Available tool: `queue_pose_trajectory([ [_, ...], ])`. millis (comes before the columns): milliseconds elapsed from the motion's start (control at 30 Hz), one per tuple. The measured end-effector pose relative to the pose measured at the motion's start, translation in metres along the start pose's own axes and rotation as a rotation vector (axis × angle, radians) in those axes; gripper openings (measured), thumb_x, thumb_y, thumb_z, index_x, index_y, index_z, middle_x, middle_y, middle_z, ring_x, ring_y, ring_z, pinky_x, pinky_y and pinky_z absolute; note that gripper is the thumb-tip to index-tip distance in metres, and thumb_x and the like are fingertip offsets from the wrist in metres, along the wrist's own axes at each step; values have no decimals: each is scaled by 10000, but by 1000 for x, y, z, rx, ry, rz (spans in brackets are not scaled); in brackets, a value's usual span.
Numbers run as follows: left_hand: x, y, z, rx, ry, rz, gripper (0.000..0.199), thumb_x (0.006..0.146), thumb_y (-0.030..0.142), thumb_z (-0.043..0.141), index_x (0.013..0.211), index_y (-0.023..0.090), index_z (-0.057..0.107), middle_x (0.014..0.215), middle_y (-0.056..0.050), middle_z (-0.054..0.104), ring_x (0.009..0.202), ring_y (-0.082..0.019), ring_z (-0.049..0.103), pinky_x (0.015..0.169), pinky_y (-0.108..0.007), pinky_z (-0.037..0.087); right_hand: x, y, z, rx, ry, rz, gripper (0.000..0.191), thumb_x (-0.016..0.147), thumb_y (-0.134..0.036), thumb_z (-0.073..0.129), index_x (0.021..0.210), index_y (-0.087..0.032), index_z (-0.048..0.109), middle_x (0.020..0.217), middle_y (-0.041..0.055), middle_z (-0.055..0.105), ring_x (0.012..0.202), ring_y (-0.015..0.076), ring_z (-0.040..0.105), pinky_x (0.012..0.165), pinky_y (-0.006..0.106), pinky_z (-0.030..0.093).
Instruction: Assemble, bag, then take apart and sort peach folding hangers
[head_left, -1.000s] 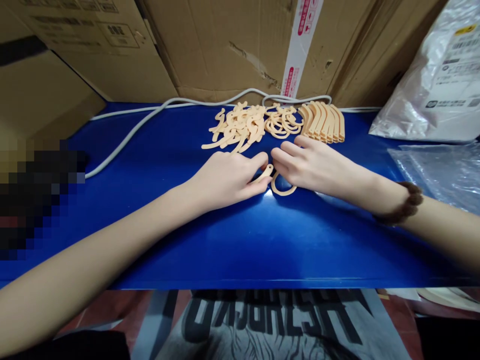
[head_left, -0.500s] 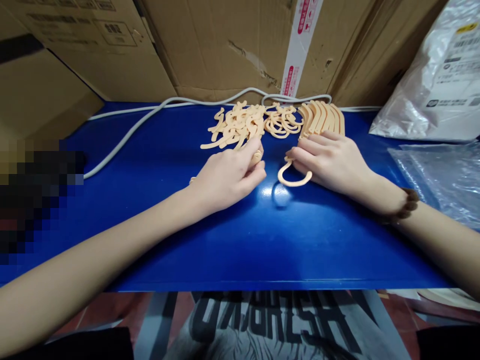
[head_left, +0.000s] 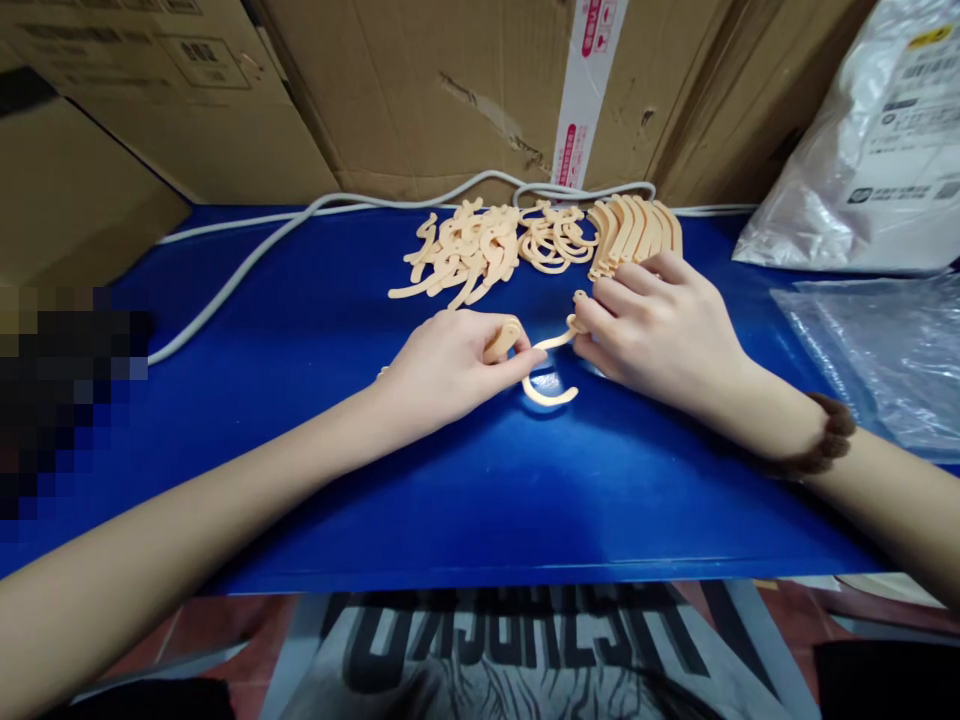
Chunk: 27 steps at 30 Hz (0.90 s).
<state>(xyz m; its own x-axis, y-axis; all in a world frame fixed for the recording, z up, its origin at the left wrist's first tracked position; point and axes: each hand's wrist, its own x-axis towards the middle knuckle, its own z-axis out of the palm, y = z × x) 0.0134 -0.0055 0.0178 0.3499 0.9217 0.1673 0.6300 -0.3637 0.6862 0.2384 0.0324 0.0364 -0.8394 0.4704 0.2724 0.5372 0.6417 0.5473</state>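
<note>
My left hand [head_left: 469, 362] is closed round a pale flat piece [head_left: 502, 341], and its thumb and fingertip pinch a curved hook [head_left: 553, 398]. My right hand [head_left: 646, 325] grips another thin pale piece [head_left: 559, 339] whose end reaches toward my left fingertips. Behind the hands lie a heap of loose pale pieces [head_left: 465, 250], a smaller pile of hooks [head_left: 553, 240] and a row of stacked curved arms [head_left: 637, 232]. My right fingers hide part of what they hold.
The blue table [head_left: 480, 500] has a pale cable [head_left: 255, 275] running along its back. Cardboard boxes [head_left: 420, 100] stand behind. At the right are a white plastic parcel [head_left: 847, 170] and a clear plastic bag [head_left: 877, 350].
The hook that hung by my right hand is now at my left fingertips, lower and further left. My left hand has come down a little, and the view has shifted slightly.
</note>
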Motion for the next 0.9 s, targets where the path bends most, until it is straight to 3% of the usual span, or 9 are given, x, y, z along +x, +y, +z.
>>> queue_pose_trajectory([
  [100,0,-1,-3,254,24,31,267,941,354,574,728,191,571,631,29,613,571,-124,547,563,-262,294,-3,1,-1,16,36,12,422,1078,-282,349,898,-145,705,749,87,664,789,236,604,732,386,376],
  [167,1,0,-7,422,23,50,202,961,351,547,883,198,653,589,40,578,539,-133,530,546,-261,259,-5,0,-2,58,68,27,392,1080,-327,374,1047,-122,706,804,90,695,790,233,618,722,377,372],
  [267,1,2,-10,568,16,83,208,974,344,527,957,199,674,580,33,582,560,-156,570,547,-257,253,-7,-2,-2,125,107,25,482,1075,-427,422,1369,-86,590,889,92,726,792,227,640,709,361,377],
  [367,0,3,-11,633,37,123,221,976,342,509,944,198,674,603,18,616,575,-168,601,543,-256,254,-8,-4,-2,158,102,5,524,1089,-443,402,1487,-120,509,857,62,724,758,205,644,689,348,367],
  [533,-2,1,-10,645,85,248,266,992,356,471,912,194,666,584,12,621,548,-165,610,522,-255,229,-8,-5,-3,182,83,16,391,1106,-344,381,1347,-173,637,762,38,715,703,170,646,624,340,322],
  [667,-5,0,-6,631,137,311,256,986,345,476,870,195,649,583,15,634,513,-151,592,505,-256,211,-7,-7,-7,200,74,21,345,1103,-312,389,1094,-220,721,783,37,738,691,163,644,621,345,321],
  [800,-7,1,-2,602,171,334,245,988,332,462,888,194,639,572,26,623,478,-139,565,492,-254,220,-6,-11,-9,190,76,-20,392,1094,-326,386,902,-189,699,842,68,761,716,176,650,658,347,360],
  [900,-7,1,-2,576,183,323,230,990,326,453,917,198,630,573,37,611,471,-129,555,492,-252,232,-5,-10,-7,248,90,32,352,1059,-314,408,857,-183,665,817,72,756,680,174,634,655,343,350],
])
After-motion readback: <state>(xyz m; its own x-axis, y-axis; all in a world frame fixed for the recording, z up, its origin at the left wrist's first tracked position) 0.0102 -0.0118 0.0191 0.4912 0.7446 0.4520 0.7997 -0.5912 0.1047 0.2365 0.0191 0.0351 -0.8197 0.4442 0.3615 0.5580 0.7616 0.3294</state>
